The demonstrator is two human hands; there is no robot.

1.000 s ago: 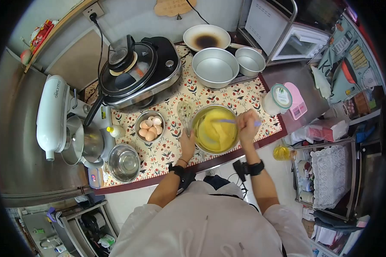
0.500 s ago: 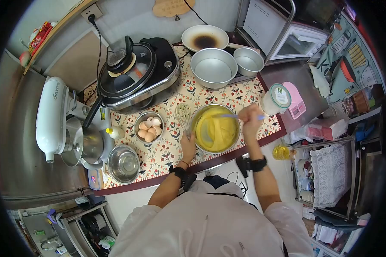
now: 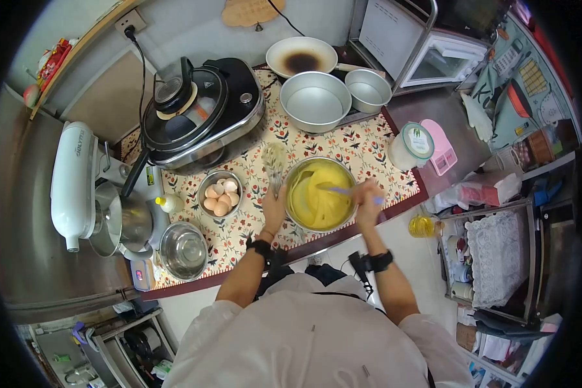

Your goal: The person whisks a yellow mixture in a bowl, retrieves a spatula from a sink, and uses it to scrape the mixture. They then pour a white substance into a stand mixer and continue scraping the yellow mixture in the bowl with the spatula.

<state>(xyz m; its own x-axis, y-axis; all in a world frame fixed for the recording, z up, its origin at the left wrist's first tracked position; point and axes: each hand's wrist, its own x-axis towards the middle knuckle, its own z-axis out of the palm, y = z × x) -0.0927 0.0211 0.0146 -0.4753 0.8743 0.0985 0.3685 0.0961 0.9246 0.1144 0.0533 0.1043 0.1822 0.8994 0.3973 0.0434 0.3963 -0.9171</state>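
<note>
A metal mixing bowl of smooth yellow batter stands near the counter's front edge. My right hand is closed around a purple-handled spatula, whose blade end is down in the batter. At the bowl's left side, my left hand grips a whisk, its wires pointing up and away from me and coated with pale batter. Left of that hand sits a small metal bowl of eggshells.
An empty-looking metal bowl, a small yellow-capped bottle and a stand mixer are at left. Behind are an electric cooker, a frying pan and two round cake tins. A lidded jar and pink scale stand right.
My right hand has moved left and down with the spatula, and the batter's folds have shifted. The whisk stays in my left hand; the whole view has shifted slightly.
</note>
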